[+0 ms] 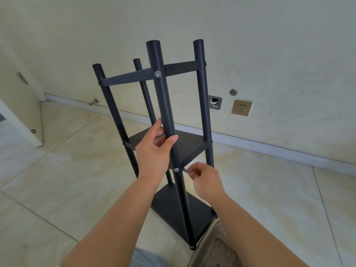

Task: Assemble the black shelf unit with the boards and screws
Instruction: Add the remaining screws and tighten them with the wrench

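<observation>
Left hand wrapped round the nearest post of the black shelf unit, thumb on the right side of the post, fingers curled behind it, gripping just above the middle board

Right hand lower and to the right of the same post, fingertips pinched on a small silver tool whose tip points toward the post, close beside the lower screw; tool too small to name for certain

Shelf unit standing upright on the tiled floor, near the wall, four round black posts rising from the bottom board. Top ends of the posts capped and free, joined just below by black crossbars. Upper screw, silver-headed, showing on the nearest post where the crossbars meet it. Middle board level between the posts, roughly halfway up. Bottom board lying low near the floor, nearest post ending in a small foot at its front corner

Gold-coloured wall socket on the wall to the right of the unit, with an open metal box beside it and a round grey cap above and between them. White skirting running along the foot of the wall. Doorstop sticking out near the skirting to the left, white door at the left edge. Patterned tan cloth at the bottom edge, overlapping the near right corner of the bottom board
</observation>
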